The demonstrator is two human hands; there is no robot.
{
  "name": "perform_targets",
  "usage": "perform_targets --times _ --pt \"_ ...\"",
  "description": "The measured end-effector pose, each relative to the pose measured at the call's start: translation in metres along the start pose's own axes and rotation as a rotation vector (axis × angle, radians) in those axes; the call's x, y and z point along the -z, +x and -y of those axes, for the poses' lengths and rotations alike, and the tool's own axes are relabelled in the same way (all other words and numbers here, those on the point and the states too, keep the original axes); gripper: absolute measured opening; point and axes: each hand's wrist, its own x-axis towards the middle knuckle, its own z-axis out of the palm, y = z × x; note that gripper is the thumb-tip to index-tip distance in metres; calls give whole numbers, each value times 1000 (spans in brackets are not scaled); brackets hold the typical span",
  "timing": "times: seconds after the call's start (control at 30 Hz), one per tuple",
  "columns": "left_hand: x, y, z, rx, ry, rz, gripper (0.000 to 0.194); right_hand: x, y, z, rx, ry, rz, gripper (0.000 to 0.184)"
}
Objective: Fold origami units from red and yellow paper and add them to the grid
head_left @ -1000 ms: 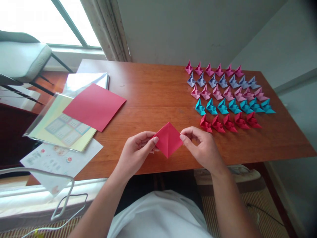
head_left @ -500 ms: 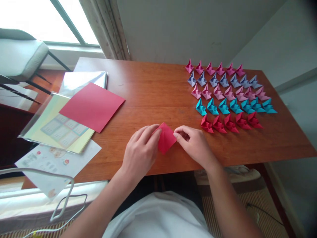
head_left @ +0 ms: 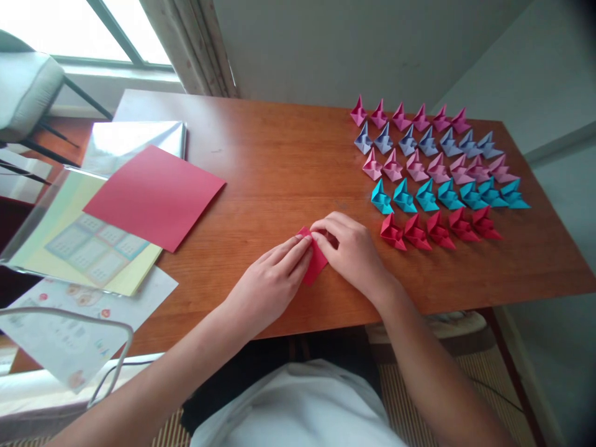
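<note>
A small red piece of origami paper (head_left: 317, 263) lies near the table's front edge, partly covered by both hands. My left hand (head_left: 274, 276) rests over its left side, fingers together and pressing it. At the paper's upper corner, my right hand (head_left: 347, 251) pinches the edge between thumb and forefinger, close to the left fingertips. Right of the hands stand rows of folded paper figures: red ones (head_left: 438, 231) nearest, then turquoise (head_left: 426, 197), pink (head_left: 416, 166), lilac (head_left: 407, 142) and magenta (head_left: 401, 117).
On the wooden table's (head_left: 261, 149) left, a stack of red paper (head_left: 158, 195) overlaps a clear packet of yellow paper (head_left: 125, 279) and a silvery packet (head_left: 135, 136). A printed sheet (head_left: 93, 335) hangs over the front edge. A chair (head_left: 28, 93) stands beyond.
My right hand has moved left and up to the paper's upper corner, beside my left fingertips. My left hand has slid further over the paper. The camera view has shifted slightly.
</note>
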Motion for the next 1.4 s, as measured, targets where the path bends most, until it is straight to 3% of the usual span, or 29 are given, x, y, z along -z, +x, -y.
perform_targets --times 0.1,0.27,0.37,0.53,0.63,0.8,1.0,1.13,1.3,1.4 --pt "4 0 -4 -10 13 54 48 -3 13 1 -15 3 55 14" --pt "10 -7 -17 39 -36 91 94 -3 22 1 -52 -54 103 11" --pt "10 -20 -30 27 -70 110 99 -2 23 1 -61 -57 118 11" --pt "9 -43 -49 19 -64 95 92 -3 23 1 -48 -50 126 11" --pt "15 -40 -46 5 -84 60 87 -3 22 0 -39 -50 124 11" --pt "24 -14 -16 -10 -115 -55 35 -5 20 1 -14 -31 108 13" --pt "11 -5 7 26 -71 -51 41 7 14 2 -9 77 112 15" --pt "5 -7 7 70 -182 -118 42 19 -1 1 -121 127 14 17" --pt "5 -6 4 98 -220 -148 43 22 -19 0 -215 141 61 14" --pt "4 -6 3 91 -205 -142 45 20 -23 1 -222 114 23 15"
